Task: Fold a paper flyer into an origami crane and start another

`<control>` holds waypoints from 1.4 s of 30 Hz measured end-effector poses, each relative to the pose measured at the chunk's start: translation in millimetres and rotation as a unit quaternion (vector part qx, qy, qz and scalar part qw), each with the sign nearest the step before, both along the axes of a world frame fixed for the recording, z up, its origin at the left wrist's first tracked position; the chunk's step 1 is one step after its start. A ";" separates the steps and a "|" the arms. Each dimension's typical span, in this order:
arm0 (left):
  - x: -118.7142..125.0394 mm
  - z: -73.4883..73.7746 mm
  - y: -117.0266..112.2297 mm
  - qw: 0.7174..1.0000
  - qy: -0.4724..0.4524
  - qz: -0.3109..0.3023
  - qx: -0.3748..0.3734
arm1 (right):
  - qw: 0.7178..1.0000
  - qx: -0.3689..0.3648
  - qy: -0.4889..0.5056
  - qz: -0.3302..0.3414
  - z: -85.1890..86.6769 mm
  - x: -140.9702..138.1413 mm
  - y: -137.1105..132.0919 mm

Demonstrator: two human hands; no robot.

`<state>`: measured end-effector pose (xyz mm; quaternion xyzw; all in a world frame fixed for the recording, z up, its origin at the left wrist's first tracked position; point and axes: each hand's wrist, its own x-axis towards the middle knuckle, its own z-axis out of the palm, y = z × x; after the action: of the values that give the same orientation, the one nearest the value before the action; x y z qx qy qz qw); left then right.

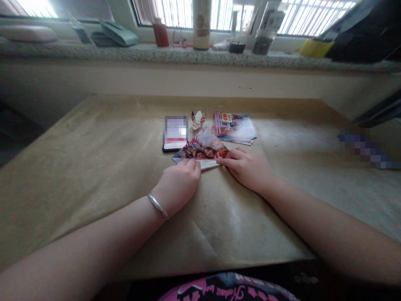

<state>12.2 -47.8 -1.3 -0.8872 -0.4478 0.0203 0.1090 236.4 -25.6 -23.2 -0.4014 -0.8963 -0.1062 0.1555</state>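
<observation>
A colourful printed leaflet lies on brown paper covering the table, its near edge folded up to show a white strip. My left hand, a silver bangle on its wrist, is curled with fingertips pressing the leaflet's near-left edge. My right hand is curled too, its fingers pinching the leaflet's near-right corner. A phone lies just left of the leaflet. A small folded paper piece sits behind it, beside a stack of leaflets.
A stone windowsill runs along the back, holding a red cup, a tall bottle, books and a yellow object. A dark object lies at the table's right edge.
</observation>
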 end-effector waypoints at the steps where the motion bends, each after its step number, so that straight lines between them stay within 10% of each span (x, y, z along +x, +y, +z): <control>1: -0.1 -0.2 0.1 1.000 -0.001 0.002 0.002 | 1.000 -0.003 0.001 -0.001 -0.1 0.3 -0.1; 42: -0.6 -7.9 12.2 0.992 -0.094 -0.084 0.003 | 0.998 -0.042 0.012 -0.052 3.5 4.3 0.6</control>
<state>11.6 -35.6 -9.1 -0.9195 -0.3798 -0.0737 0.0701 240.7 -24.9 -19.7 -0.4549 -0.8759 -0.0719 0.1438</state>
